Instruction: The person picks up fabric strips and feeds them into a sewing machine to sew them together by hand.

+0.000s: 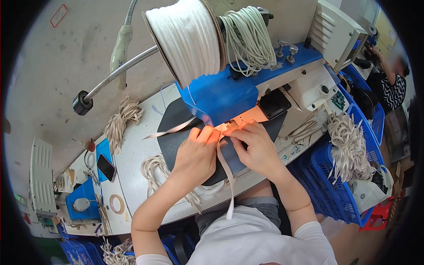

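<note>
Under the lit head of a blue sewing machine (218, 99), both my hands are close together. My left hand (196, 152) is closed, pinching a flat white strap (226, 170) near the needle area. My right hand (256, 148) has thumb and fingers pinched at the same spot, also on the strap. One length of the strap hangs from my fingers over the table edge towards my lap. A pale strip end (170, 131) sticks out to the left of my left hand. My fingers hide the exact point where the strap is held.
A big spool of white cord (183, 39) and a hank of pale cord (249, 39) hang above the machine. Bundles of straps lie on the white table (137, 176). A phone (106, 168) lies left. Blue crates (320, 170) stand right; another person (391, 84) sits beyond.
</note>
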`<action>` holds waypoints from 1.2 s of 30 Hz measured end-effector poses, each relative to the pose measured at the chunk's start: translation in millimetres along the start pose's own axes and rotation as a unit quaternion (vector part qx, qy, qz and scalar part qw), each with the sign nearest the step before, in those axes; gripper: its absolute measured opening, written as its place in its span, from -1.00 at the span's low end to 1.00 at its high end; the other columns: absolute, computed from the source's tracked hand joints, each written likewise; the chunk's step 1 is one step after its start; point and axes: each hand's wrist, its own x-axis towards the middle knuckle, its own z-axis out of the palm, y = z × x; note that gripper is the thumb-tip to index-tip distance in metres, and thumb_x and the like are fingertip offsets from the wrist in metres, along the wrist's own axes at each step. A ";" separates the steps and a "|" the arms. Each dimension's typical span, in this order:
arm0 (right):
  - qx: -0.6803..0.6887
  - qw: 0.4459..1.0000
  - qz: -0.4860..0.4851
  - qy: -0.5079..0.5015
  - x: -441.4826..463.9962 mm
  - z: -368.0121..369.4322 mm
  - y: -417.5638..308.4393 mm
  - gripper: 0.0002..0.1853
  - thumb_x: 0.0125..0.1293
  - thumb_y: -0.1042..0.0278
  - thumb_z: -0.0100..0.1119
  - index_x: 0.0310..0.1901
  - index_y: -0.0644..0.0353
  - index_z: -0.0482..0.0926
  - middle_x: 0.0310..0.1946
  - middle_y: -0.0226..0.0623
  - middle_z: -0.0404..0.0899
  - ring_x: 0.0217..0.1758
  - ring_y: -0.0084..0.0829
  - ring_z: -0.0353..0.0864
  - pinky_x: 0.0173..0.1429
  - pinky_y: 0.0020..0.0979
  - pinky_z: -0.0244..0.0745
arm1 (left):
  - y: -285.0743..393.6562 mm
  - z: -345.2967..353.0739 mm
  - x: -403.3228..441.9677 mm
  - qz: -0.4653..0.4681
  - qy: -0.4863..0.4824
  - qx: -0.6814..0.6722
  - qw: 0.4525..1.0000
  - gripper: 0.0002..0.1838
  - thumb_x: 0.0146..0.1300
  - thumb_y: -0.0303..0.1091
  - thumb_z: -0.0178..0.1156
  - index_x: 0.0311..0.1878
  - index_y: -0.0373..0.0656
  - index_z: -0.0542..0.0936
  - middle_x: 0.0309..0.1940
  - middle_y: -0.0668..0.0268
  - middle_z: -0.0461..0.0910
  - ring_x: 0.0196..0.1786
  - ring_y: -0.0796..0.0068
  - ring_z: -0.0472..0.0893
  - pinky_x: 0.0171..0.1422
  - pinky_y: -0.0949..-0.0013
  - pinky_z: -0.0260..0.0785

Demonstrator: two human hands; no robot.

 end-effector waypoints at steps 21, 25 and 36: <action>-0.018 1.000 0.016 -0.019 0.2 -2.6 -2.8 -0.74 0.30 0.41 0.24 -0.01 0.28 0.62 -0.21 -0.17 0.51 -0.05 -0.14 0.52 0.07 -0.16 0.42 | -0.3 5.4 -1.1 0.017 0.017 0.032 0.999 -0.64 0.05 -0.50 0.23 -0.03 -0.34 0.57 -0.17 0.23 0.46 -0.17 0.25 0.47 -0.20 0.27 0.50; -0.016 1.000 0.012 -0.017 0.4 -2.4 -2.4 -0.74 0.30 0.44 0.22 0.01 0.29 0.61 -0.23 -0.17 0.50 -0.05 -0.13 0.52 0.06 -0.16 0.42 | 1.2 4.9 -1.0 0.015 0.016 0.039 0.999 -0.65 0.05 -0.49 0.23 -0.04 -0.33 0.58 -0.17 0.25 0.45 -0.18 0.27 0.47 -0.21 0.28 0.49; -0.018 1.000 0.017 -0.012 -0.5 -1.2 -0.5 -0.77 0.33 0.46 0.18 -0.02 0.28 0.65 -0.25 -0.18 0.52 -0.09 -0.13 0.53 0.04 -0.18 0.43 | 4.6 5.7 -1.9 -0.004 -0.024 0.059 0.998 -0.54 0.04 -0.54 0.21 0.09 -0.34 0.55 -0.05 0.23 0.50 -0.15 0.21 0.50 -0.12 0.26 0.48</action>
